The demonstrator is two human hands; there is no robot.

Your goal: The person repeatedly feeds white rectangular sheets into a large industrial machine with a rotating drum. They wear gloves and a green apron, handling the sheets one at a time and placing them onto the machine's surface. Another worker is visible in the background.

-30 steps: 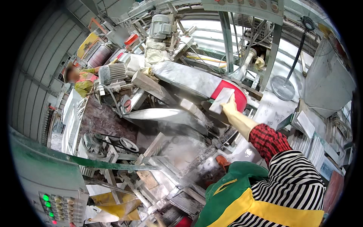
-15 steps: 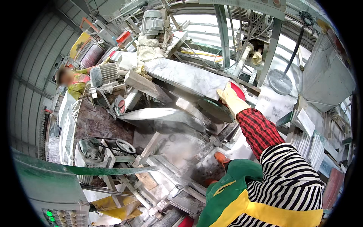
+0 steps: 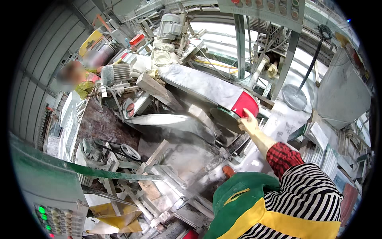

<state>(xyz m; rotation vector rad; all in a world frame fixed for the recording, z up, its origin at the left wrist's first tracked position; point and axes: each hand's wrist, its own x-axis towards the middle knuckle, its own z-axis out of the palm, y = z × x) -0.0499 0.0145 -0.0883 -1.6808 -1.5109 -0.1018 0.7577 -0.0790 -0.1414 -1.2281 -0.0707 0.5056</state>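
Note:
My right hand [image 3: 250, 122], in a pale cream glove, reaches out from a red plaid cuff and a striped sleeve. It is at the near, rounded end of a long belt machine [image 3: 203, 83] with a white, dusty top. One finger points up over the bright red end section [image 3: 244, 104] of the belt, and the others are beside the edge of the round end wheel [image 3: 225, 120]. Those fingers are apart, with nothing visible between them. Whether they touch the belt I cannot tell. My left hand is out of view.
A curved, pale metal guard [image 3: 175, 122] lies left of the belt. A grey motor [image 3: 170, 27] stands at its far end. Control panels [image 3: 59, 213] sit lower left and at the top. A person [image 3: 81, 77] is at the far left. Stacked pale slabs [image 3: 324, 147] stand at right.
My right hand has drawn back toward me and down from the belt's end, so more of the red section shows. The view has shifted slightly.

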